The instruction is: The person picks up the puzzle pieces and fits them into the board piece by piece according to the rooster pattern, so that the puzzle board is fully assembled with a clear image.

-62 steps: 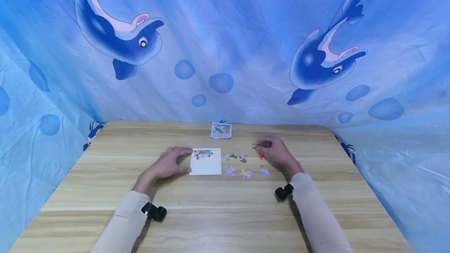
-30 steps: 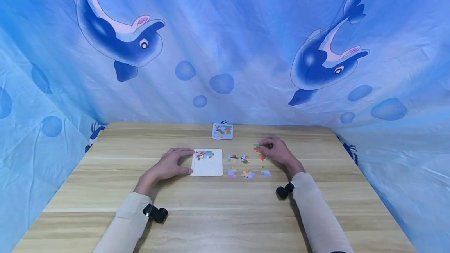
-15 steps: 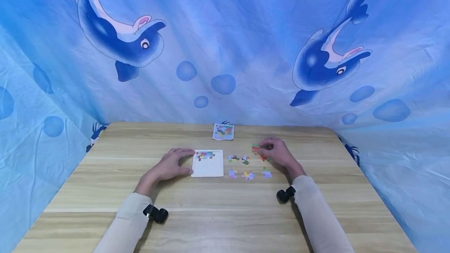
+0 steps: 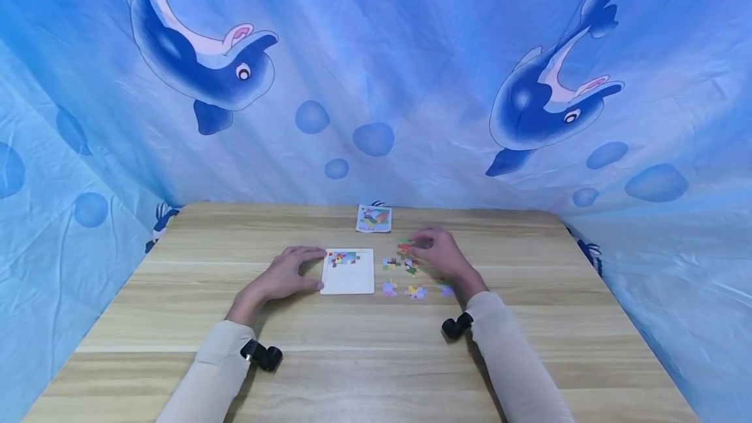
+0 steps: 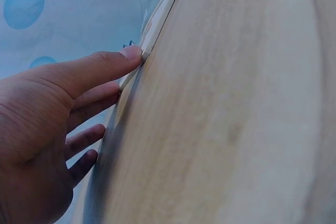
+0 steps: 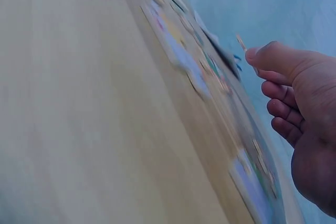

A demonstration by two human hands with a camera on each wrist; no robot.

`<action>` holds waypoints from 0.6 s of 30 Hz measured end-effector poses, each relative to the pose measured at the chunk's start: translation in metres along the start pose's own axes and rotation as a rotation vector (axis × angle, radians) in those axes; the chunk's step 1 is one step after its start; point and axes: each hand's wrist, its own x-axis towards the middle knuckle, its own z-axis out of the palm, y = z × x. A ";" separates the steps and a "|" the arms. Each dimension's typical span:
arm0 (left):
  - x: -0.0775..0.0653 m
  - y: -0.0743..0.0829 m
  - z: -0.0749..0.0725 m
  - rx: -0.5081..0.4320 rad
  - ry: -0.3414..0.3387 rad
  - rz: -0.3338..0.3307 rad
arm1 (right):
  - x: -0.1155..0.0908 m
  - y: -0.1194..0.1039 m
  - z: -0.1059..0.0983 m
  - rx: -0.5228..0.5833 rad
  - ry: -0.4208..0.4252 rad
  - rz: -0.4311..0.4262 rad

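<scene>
In the head view my left hand [image 4: 286, 273] rests along the left side of a white puzzle board [image 4: 349, 281], thumb at its near corner and index finger at its far corner. Its other fingers extend fairly straight in the left wrist view. A few joined jigsaw pieces [image 4: 343, 258] fill the board's upper left. My right hand [image 4: 443, 256] pinches a red-and-green jigsaw piece [image 4: 403, 247] between thumb and fingertips. The right wrist view shows that piece [image 6: 240, 42] edge-on, raised above the table, with the other fingers curled in.
Several loose pieces lie right of the board, among them a yellow-and-purple one [image 4: 415, 291] and a lilac one [image 4: 390, 288]. A small picture card [image 4: 373, 219] lies farther back on the wooden table [image 4: 352, 358]. A blue dolphin-print curtain [image 4: 411, 70] hangs behind.
My right hand has picked up the red-and-green piece from the far right of the loose pieces and moved left with it. The left hand stays at the board.
</scene>
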 end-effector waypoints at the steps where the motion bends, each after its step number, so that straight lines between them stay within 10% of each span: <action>1: 0.000 0.000 0.000 0.002 0.000 0.000 | 0.001 -0.002 0.003 0.000 -0.003 -0.005; 18: 0.000 0.000 0.001 0.014 0.002 0.001 | 0.015 -0.040 0.046 -0.004 -0.099 -0.061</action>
